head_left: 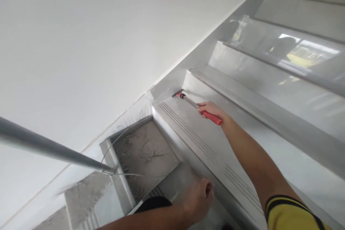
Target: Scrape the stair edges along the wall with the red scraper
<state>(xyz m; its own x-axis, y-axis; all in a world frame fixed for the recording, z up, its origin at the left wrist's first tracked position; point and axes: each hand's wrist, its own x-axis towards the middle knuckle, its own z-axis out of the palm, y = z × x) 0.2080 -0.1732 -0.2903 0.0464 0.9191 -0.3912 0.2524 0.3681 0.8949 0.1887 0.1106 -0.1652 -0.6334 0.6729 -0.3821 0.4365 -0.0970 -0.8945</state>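
My right hand (211,110) is wrapped around the red grip of a long-handled scraper (192,102). Its flat head (178,93) rests in the corner of a grey stair tread (185,118), where the tread meets the wall skirting (172,88). Lower down, my left hand (198,197) hovers in front of the step edge, slightly blurred. Its fingers are curled into a loose fist, and no object shows in it.
Glossy steps (283,50) climb to the upper right beside a white wall (81,36). Below the tread lies a step (151,151) covered in rough grey mortar. A grey metal pole (54,147) slants in from the left, with a thin wire (109,147) near its lower end.
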